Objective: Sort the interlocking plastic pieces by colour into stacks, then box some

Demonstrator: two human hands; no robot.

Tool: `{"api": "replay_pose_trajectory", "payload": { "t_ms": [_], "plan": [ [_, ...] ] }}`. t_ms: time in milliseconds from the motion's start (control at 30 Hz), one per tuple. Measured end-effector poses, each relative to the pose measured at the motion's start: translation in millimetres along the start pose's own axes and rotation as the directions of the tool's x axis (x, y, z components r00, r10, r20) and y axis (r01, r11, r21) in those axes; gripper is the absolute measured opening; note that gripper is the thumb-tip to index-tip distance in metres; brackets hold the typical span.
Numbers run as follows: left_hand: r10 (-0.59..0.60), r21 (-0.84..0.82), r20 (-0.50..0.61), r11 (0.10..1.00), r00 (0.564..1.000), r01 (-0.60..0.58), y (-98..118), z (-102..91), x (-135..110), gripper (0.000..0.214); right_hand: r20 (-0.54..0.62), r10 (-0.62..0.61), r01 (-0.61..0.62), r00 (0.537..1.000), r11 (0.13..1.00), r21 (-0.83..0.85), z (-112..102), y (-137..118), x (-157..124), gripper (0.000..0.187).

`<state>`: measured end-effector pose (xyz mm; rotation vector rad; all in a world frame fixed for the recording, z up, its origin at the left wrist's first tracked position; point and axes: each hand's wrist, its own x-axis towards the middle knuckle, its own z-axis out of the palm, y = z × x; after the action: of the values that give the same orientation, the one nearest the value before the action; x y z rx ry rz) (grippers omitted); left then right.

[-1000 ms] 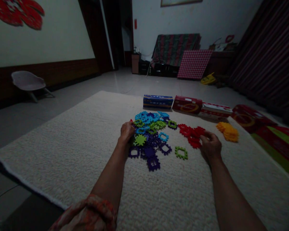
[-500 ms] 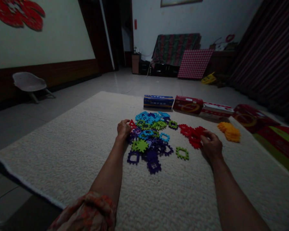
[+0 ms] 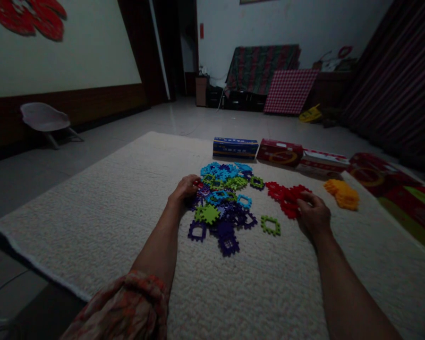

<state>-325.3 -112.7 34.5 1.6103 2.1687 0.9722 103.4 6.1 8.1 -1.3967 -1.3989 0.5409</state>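
- Head view, dim room: I have two bare hands over a pale mat (image 3: 102, 208), both in among notched plastic pieces.
- Left hand (image 3: 187, 187): at the left edge of the mixed pile (image 3: 230, 216), fingers bent and bunched. A red piece (image 3: 199, 183) shows right at the fingertips; I can't tell if it's pinched or just touched.
- Right hand (image 3: 314, 215): fingers curled, thumb and forefinger close together at the right edge of the red cluster (image 3: 289, 200). Contact looks real; a firm grip I can't confirm from this angle.
- Pile: light blue at the far end, green and purple through the middle, dark purple nearest me. Pieces overlap, lying loosely.
- Green frame (image 3: 277, 227): flat on the mat, alone, between the pile and the right hand.
- Red cluster: right of the pile, apart from it, pieces overlapping.
- Yellow stack (image 3: 344, 194): beyond and right of the right hand, well clear of the pile.
- Behind: blue box (image 3: 234, 148), red box (image 3: 280, 153) and white-and-red box (image 3: 324, 163) in a row.
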Motion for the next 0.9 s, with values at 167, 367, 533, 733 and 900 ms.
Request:
{"api": "replay_pose_trajectory", "payload": {
  "t_ms": [167, 367, 533, 733, 900],
  "plan": [
    [0.026, 0.177, 0.021, 0.984, 0.999, -0.029, -2.1, 1.6, 3.4, 0.044, 0.006, 0.002, -0.002, 1.000, 1.000, -0.024, 0.5, -0.3, 0.1, 0.029],
    [0.031, 0.192, 0.011, 0.981, 0.999, -0.033, -0.7, 4.1, -1.5, 0.051, 0.000, -0.008, 0.008, 1.000, 1.000, -0.010, 1.6, 1.2, 1.2, 0.031],
    [0.051, 0.185, -0.004, 0.982, 0.999, -0.049, 0.9, 2.6, -1.9, 0.052, -0.014, -0.001, 0.001, 1.000, 1.000, -0.002, 1.6, 3.4, 1.4, 0.035],
    [0.062, 0.134, -0.073, 0.990, 0.995, -0.052, 2.8, 3.3, 1.6, 0.040, -0.088, 0.009, -0.001, 0.996, 0.996, 0.093, 6.8, 6.6, 1.5, 0.034],
    [0.078, 0.023, -0.127, 0.997, 0.989, -0.076, 3.0, 4.0, 5.4, 0.028, -0.062, -0.003, 0.009, 0.998, 0.995, 0.102, 8.8, 8.0, 3.3, 0.035]
  ]
}}
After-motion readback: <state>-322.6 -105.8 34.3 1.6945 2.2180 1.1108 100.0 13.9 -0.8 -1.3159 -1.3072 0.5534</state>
